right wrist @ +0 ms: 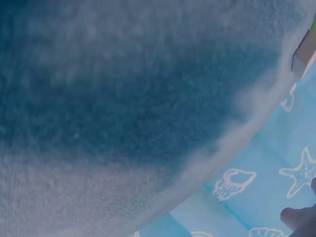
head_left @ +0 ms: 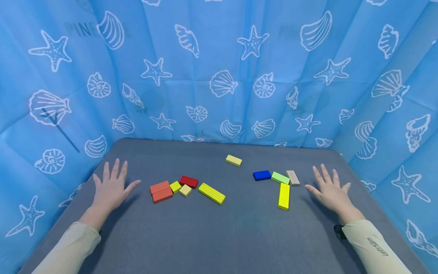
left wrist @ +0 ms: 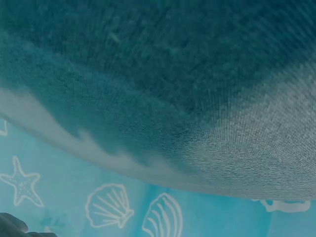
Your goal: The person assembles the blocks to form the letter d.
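Note:
My left hand [head_left: 111, 187] is spread with straight fingers over the table's left side, holding nothing. Nearest to it lie two orange-red blocks [head_left: 162, 196] side by side. Beside them are a small yellow block [head_left: 175, 187], a small pale yellow block [head_left: 185, 190] and a dark red block [head_left: 189, 182]. On the right, my right hand [head_left: 332, 193] is also spread and holds nothing. The beige block [head_left: 292, 177] is closest to it, beside a light green block [head_left: 280, 178], a blue block [head_left: 262, 175] and a long yellow block [head_left: 283, 196]. Only fingertips show in both wrist views.
Another long yellow block [head_left: 211, 193] lies near the middle of the grey table [head_left: 219, 239]. Farther back is a pale yellow block [head_left: 234, 160]. A blue curtain [head_left: 205, 49] with white shells and starfish encloses the back and sides.

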Demonstrator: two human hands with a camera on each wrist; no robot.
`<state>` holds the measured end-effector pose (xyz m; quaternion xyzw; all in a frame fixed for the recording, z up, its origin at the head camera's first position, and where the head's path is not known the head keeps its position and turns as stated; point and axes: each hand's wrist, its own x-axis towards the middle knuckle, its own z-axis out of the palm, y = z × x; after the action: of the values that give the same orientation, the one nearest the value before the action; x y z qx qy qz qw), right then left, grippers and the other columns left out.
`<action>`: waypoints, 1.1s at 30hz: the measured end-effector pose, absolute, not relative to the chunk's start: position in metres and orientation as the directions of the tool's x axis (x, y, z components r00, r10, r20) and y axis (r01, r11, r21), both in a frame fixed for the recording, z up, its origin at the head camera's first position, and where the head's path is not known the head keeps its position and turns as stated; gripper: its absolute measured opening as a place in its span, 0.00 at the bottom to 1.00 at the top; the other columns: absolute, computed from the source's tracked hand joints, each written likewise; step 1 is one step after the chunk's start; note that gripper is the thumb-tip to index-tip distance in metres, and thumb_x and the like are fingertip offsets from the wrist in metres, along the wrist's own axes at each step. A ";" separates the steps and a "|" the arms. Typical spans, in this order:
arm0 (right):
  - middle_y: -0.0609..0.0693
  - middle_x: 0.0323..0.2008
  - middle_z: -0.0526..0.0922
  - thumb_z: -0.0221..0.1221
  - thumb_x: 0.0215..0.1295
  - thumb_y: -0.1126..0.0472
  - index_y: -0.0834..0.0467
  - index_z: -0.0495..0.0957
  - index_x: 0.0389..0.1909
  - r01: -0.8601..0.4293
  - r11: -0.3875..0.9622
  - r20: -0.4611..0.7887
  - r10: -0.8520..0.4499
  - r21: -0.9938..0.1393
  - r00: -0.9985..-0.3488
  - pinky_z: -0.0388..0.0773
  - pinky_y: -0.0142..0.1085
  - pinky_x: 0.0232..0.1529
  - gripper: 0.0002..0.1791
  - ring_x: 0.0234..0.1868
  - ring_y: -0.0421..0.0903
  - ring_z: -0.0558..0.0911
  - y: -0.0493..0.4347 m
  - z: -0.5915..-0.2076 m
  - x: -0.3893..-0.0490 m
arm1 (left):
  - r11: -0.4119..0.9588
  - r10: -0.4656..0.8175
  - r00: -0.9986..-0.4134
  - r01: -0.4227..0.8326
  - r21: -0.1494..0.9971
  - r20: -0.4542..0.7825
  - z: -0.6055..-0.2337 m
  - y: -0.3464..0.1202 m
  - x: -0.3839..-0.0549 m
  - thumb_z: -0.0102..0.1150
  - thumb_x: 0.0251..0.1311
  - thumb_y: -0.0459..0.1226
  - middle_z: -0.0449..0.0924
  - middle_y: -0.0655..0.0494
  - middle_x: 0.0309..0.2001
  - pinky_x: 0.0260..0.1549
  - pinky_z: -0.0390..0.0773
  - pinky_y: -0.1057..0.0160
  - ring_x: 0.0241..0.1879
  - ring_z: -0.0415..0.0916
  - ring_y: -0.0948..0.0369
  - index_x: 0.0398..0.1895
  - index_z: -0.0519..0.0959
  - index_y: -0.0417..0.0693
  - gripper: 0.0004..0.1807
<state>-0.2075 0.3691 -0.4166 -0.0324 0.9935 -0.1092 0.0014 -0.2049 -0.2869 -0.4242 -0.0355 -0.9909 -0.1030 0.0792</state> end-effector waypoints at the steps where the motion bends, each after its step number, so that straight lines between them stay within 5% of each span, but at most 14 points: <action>1: 0.71 0.73 0.33 0.47 0.71 0.38 0.62 0.36 0.76 -0.068 0.974 0.003 -0.069 -0.217 -0.998 0.26 0.79 0.50 0.48 0.68 0.78 0.33 0.368 -0.417 -0.207 | 0.975 0.059 -0.985 0.091 0.201 0.160 -0.424 -0.286 -0.204 0.51 0.65 0.58 0.38 0.28 0.73 0.56 0.32 0.23 0.70 0.29 0.29 0.75 0.45 0.32 0.50; 24: 0.65 0.75 0.43 0.57 0.68 0.44 0.57 0.44 0.77 -0.268 0.916 -0.020 -0.287 -0.299 -0.958 0.35 0.78 0.53 0.46 0.70 0.74 0.40 0.331 -0.413 -0.190 | 0.890 0.391 -0.906 0.417 0.182 0.166 -0.424 -0.231 -0.190 0.59 0.62 0.54 0.46 0.36 0.74 0.60 0.45 0.28 0.72 0.38 0.35 0.74 0.56 0.41 0.44; 33: 0.64 0.74 0.47 0.59 0.64 0.41 0.59 0.53 0.75 -0.334 0.891 -0.045 -0.364 -0.307 -0.930 0.34 0.78 0.53 0.46 0.71 0.73 0.42 0.322 -0.418 -0.186 | 0.792 0.574 -0.796 0.600 0.116 0.194 -0.435 -0.191 -0.192 0.62 0.61 0.52 0.52 0.42 0.74 0.60 0.55 0.31 0.71 0.45 0.38 0.74 0.61 0.48 0.41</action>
<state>-0.1858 0.3218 -0.4179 -0.1799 0.9710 -0.1489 0.0508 -0.1920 -0.1906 -0.4353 -0.3109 -0.9436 -0.0860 0.0744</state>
